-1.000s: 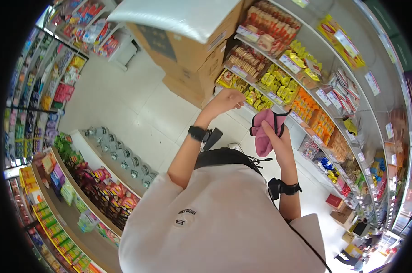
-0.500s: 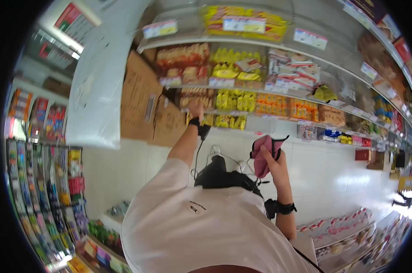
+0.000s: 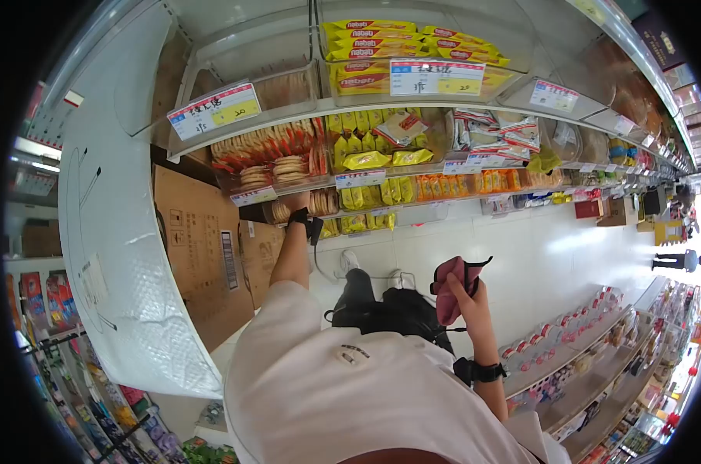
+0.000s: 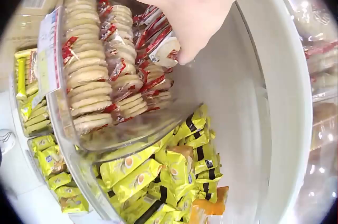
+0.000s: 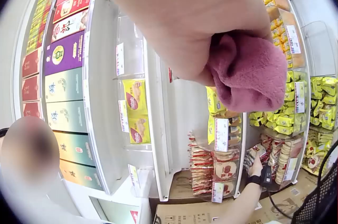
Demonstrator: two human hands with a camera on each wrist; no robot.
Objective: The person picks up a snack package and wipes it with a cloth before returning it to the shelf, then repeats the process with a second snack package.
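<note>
My left hand (image 4: 185,2) reaches into a clear bin (image 4: 105,145) of round biscuits in see-through red-and-white wrappers (image 4: 87,60) on a lower shelf. In the left wrist view the thumb lies right at a wrapped packet (image 4: 165,49) at the back of the bin; the other fingers are out of frame, and I cannot tell whether they hold a packet. In the head view that hand (image 3: 295,203) is partly hidden under the shelf above. My right hand (image 3: 476,303) grips a folded purple-pink cloth (image 5: 251,73) with black edging, held in front of the body, away from the shelves.
Yellow snack packets (image 4: 153,182) fill the bin beside the biscuits. Above, a shelf (image 3: 288,116) carries price tags and more biscuits. Cardboard boxes (image 3: 192,247) and a white wrapped slab (image 3: 126,294) stand at the left. A low display rack (image 3: 590,363) is at the right.
The body has turned toward the shelf and come closer. The left hand has gone from in front of the shelves into the biscuit bin. The right hand keeps its grip on the cloth.
</note>
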